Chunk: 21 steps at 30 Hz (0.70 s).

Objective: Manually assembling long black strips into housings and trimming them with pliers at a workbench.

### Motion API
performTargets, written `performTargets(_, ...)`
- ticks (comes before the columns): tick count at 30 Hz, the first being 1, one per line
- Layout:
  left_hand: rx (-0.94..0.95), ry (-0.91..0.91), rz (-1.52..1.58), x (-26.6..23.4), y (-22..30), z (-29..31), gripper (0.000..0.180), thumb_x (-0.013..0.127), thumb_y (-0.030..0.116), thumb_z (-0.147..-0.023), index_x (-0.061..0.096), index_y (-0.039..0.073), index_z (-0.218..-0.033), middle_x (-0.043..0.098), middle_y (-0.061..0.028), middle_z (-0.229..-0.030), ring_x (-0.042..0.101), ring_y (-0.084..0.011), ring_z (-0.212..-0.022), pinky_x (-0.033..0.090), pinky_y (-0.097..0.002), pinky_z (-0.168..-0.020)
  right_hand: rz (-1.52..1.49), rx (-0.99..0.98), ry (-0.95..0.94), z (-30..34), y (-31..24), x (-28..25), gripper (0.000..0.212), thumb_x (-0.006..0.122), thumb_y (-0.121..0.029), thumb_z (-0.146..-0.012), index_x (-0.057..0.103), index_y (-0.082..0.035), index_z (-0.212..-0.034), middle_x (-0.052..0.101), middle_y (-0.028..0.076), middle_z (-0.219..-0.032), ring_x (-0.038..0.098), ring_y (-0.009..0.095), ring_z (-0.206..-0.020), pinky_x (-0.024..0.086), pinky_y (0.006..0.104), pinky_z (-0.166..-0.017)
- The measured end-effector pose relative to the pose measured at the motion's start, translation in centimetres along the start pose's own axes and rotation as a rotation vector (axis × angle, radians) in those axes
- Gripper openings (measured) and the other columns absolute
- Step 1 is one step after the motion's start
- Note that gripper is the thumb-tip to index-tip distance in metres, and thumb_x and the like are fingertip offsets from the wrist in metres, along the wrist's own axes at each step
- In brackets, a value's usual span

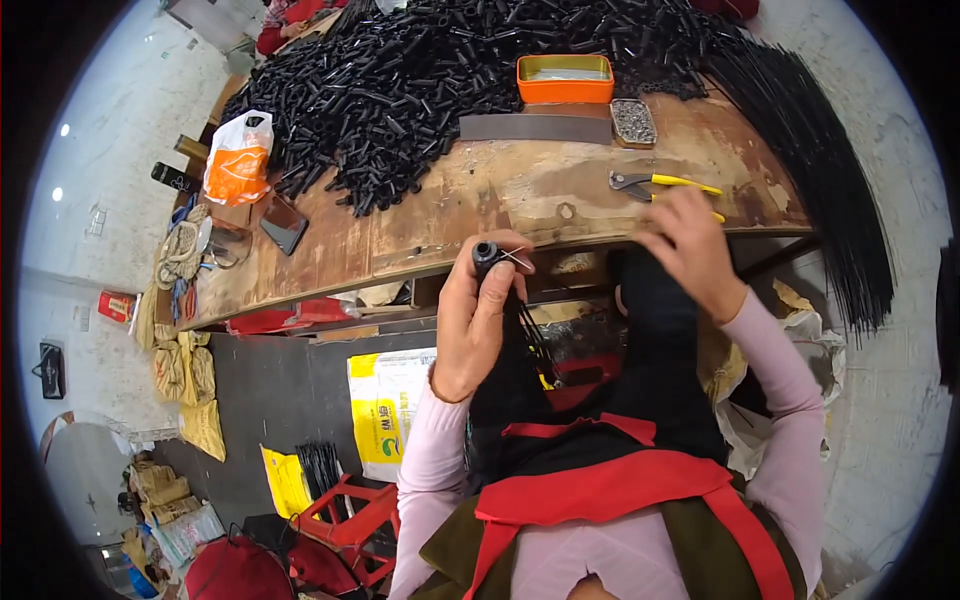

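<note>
My left hand [468,325] is closed round a short black plastic tube [487,252], its round open end facing up, just off the table's front edge. A thin metal pin or wire [517,261] sticks out beside the tube near my fingertips. Thin black rods [533,335] hang below that hand. My right hand [692,250], thumb and fingers apart, is over the handles of yellow-handled pliers [632,182] lying on the wooden table. The fingers partly cover the lower handle; whether they touch it I cannot tell.
A large heap of black tubes [400,110] covers the table's back. Near it are an orange tin [565,92], a tray of small metal parts [633,122] and a grey strip [535,128]. Black rods [825,160] overhang the right end. A phone [284,224] lies left. Another person's hand [292,30] shows far left.
</note>
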State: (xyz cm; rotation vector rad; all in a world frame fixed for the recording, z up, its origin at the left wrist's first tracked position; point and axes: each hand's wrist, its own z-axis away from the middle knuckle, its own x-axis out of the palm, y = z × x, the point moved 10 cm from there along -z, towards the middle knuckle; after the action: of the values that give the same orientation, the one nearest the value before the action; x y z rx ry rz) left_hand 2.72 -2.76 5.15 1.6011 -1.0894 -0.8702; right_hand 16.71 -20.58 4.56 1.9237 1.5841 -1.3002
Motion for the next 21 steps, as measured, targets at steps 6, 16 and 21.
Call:
performTargets(6,-0.099,-0.126,0.293,2.2,-1.0,-0.5,0.017,0.046,0.016,-0.103,0.048,0.000,-0.106,0.050,-0.0041,-0.074,0.053,-0.0141,-0.069,0.043,-0.0259,-0.066,0.108,0.031,-0.115,-0.2,8.9,1.9,0.048,0.073,-0.023,-0.080,0.056,-0.002,-0.120,0.054,0.015,-0.113,0.050,0.037,-0.105,0.042,0.0417,-0.091)
performTargets(16,-0.136,-0.116,0.223,2.9,-1.0,2.8,0.017,0.052,0.017,-0.101,0.049,0.000,-0.103,0.039,0.0010,-0.071,0.033,-0.0077,-0.062,0.029,-0.0237,-0.056,-1.028,0.667,-0.592,3.1,-3.0,3.8,0.027,0.047,-0.026,-0.102,0.056,-0.001,-0.105,0.057,0.002,-0.066,0.051,0.009,-0.054,0.039,0.0224,-0.052)
performTargets(21,-0.068,0.037,0.023,2.6,1.0,4.5,0.021,0.056,0.019,-0.100,0.053,0.001,-0.109,0.041,0.0017,-0.076,0.037,-0.0065,-0.064,0.031,-0.0221,-0.057,-0.363,0.114,-0.307,2.3,-9.5,-2.2,0.048,0.062,-0.003,-0.086,0.052,-0.008,-0.133,0.056,0.015,-0.105,0.057,0.027,-0.086,0.047,0.0368,-0.079)
